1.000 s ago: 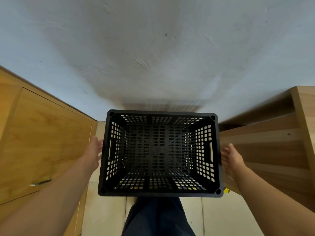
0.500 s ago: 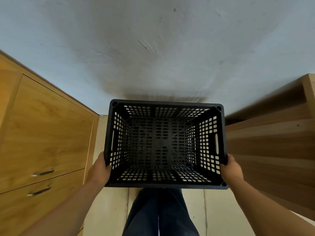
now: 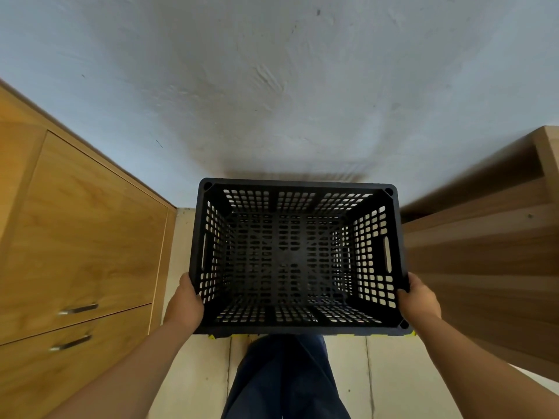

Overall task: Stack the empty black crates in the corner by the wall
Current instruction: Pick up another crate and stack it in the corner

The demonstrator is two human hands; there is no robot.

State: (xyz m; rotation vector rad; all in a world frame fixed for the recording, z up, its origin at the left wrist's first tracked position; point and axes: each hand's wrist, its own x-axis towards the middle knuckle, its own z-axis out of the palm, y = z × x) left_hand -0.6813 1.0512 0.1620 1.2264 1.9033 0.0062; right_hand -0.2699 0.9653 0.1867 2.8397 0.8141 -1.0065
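Note:
An empty black perforated crate [image 3: 296, 258] sits upright in front of me, its far edge close to the pale wall [image 3: 272, 101]. My left hand [image 3: 184, 303] grips its near left corner and my right hand [image 3: 419, 300] grips its near right corner. Thin yellow bits [image 3: 375, 335] peek out under the crate's near edge; what the crate rests on is hidden. Through the holes I see more dark lattice below, unclear whether another crate.
A wooden cabinet [image 3: 78, 252] with two metal handles [image 3: 79, 309] stands close on the left. Wooden furniture [image 3: 484, 252] flanks the right. Tiled floor [image 3: 199, 376] and a dark-trousered leg [image 3: 287, 376] lie below the crate.
My hands moved from beside the crate's side handles to its near corners and took hold. The crate has shifted a little further from me, toward the wall.

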